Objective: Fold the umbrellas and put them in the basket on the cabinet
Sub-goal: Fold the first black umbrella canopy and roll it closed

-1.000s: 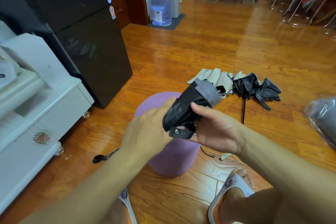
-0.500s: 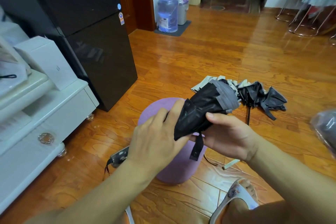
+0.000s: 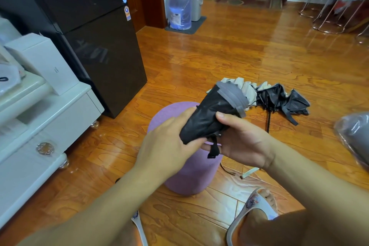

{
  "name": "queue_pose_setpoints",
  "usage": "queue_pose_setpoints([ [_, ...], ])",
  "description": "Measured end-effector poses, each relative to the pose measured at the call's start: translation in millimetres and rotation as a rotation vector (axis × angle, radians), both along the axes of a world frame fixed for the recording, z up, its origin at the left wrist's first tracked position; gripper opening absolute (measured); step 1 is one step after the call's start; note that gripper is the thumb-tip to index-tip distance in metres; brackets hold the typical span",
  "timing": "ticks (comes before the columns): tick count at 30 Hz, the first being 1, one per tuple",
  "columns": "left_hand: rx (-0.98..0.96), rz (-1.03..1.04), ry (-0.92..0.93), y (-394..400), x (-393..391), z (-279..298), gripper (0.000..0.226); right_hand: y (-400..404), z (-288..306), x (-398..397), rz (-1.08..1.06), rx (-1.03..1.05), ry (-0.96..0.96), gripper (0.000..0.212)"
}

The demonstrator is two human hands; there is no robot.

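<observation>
Gripping the folded umbrella [image 3: 211, 118] — left hand [image 3: 167, 144] and right hand [image 3: 243, 144] wrapped round it

Two bare forearms reach into view from the bottom edge, with no sleeves, watch or jewellery visible on either. The left hand [image 3: 165, 142] and the right hand [image 3: 242, 144] are both uncovered, without gloves or rings, and the nails are short and unpainted. Below them, each foot wears an open-toed slipper: the right slipper [image 3: 253, 205] is pale with a small blue and red pattern on its strap, and the left slipper [image 3: 137, 223] shows only a pale edge.
</observation>
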State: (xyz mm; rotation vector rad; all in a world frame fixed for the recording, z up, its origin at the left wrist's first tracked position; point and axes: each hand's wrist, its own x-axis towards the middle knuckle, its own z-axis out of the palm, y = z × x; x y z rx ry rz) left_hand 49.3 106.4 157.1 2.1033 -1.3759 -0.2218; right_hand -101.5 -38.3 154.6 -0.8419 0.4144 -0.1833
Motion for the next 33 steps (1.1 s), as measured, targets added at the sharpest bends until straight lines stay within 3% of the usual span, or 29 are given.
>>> queue_pose_setpoints([
  [3, -0.045, -0.003, 0.520, -6.5, 4.2, 1.4, 0.037, 1.5, 3.2, 2.5, 0.013, -0.008, 0.087, 0.038],
  [6, -0.076, 0.116, 0.858, -10.0, 15.5, 0.5, 0.019, -3.4, 5.2, -0.3, 0.102, -0.028, 0.154, 0.059],
  [8, -0.087, 0.166, 0.898, -9.3, 23.6, 0.6, 0.017, -6.0, 6.7, -2.4, 0.128, -0.024, 0.189, 0.062],
  [13, -0.120, 0.241, 0.897, -6.8, 35.9, 7.6, 0.019, -11.4, 5.2, -7.0, 0.104, -0.058, 0.221, 0.027],
  [22, -0.126, 0.225, 0.928, -5.3, 35.2, 14.4, 0.016, -10.6, 2.0, -4.9, 0.056, -0.069, 0.142, 0.048],
  [25, -0.107, 0.180, 0.949, -6.7, 29.9, 17.8, 0.019, -8.5, -5.5, 3.6, -0.057, -0.102, 0.276, 0.034],
  [27, -0.086, 0.152, 0.968, -6.4, 28.4, 19.5, 0.019, -11.7, -12.7, 6.1, -0.153, -0.297, 0.416, 0.031],
  [30, -0.025, 0.094, 1.104, -3.4, 32.7, 21.5, 0.018, -16.3, -17.4, 8.3, -0.143, -0.631, 0.455, 0.063],
  [33, 0.088, -0.045, 1.338, 1.3, 41.2, 24.0, 0.036, -13.3, -13.7, 13.7, -0.035, -0.792, 0.281, 0.088],
])
